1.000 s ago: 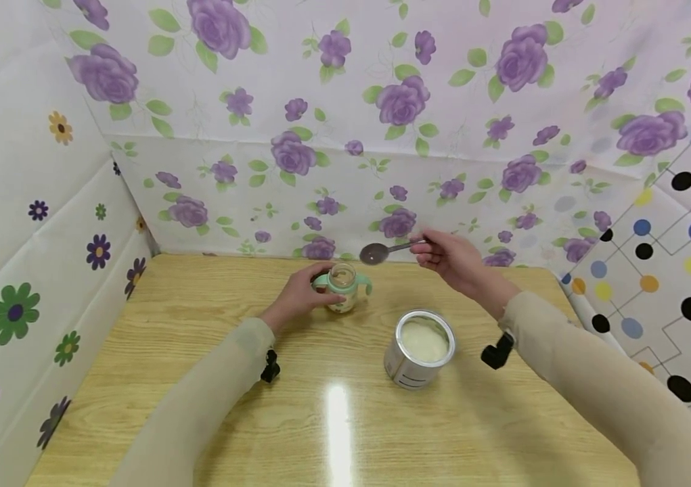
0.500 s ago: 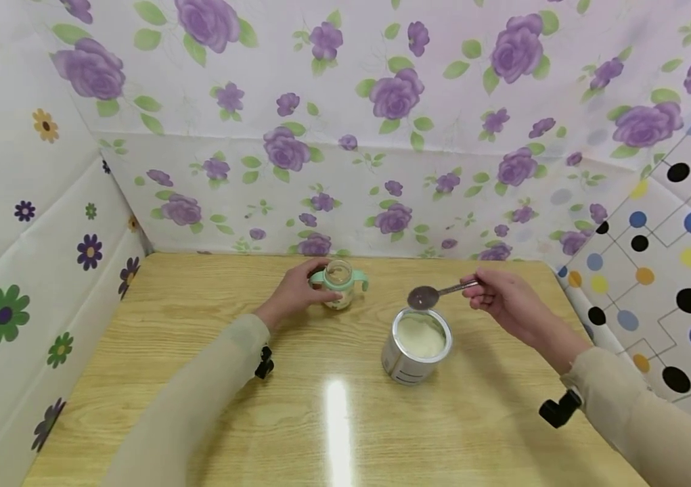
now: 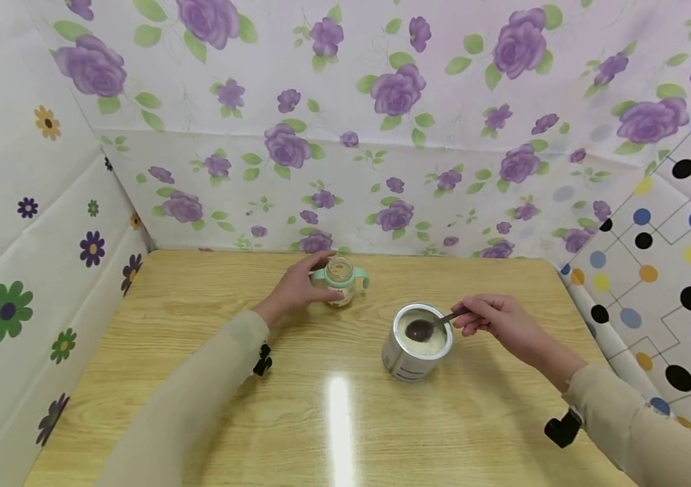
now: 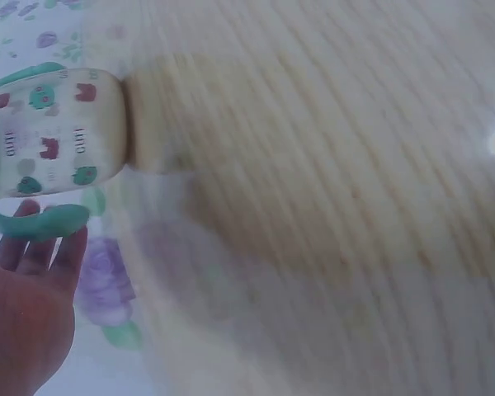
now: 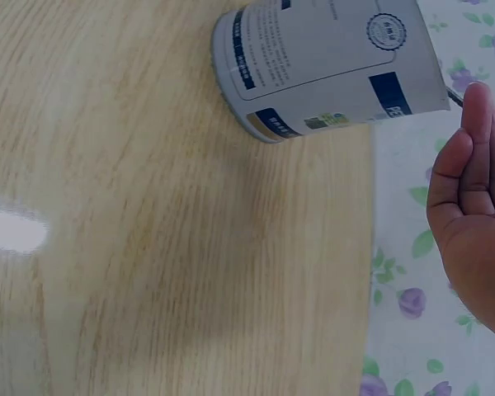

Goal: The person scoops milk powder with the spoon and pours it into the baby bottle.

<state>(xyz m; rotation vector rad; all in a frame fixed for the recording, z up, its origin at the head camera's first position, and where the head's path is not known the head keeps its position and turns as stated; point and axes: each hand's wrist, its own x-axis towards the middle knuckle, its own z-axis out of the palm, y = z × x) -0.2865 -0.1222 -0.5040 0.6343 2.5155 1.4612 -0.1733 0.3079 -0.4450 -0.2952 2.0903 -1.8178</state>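
Note:
My left hand (image 3: pixel 299 287) grips a small baby bottle (image 3: pixel 340 287) with mint-green handles, its thumb in front and fingers round the far side by the left handle. The bottle stands upright without a lid, and its printed side (image 4: pixel 62 136) shows in the left wrist view. My right hand (image 3: pixel 500 325) pinches the handle of a dark spoon (image 3: pixel 420 331). The spoon's bowl is inside the rim of an open milk powder can (image 3: pixel 409 365), at the pale powder. In the right wrist view the can's printed wall (image 5: pixel 330 74) is left of my fingers (image 5: pixel 478 124).
A light wooden table (image 3: pixel 229 399) carries both containers, with a bright reflection along its front middle. Behind it hangs a purple-flowered cloth (image 3: pixel 345 169). Patterned sheets close off the left (image 3: pixel 47 257) and right (image 3: pixel 656 257) sides.
My right hand has moved from beside the bottle to the right and towards me, bringing the spoon over the can and down into it. My left hand stays on the bottle.

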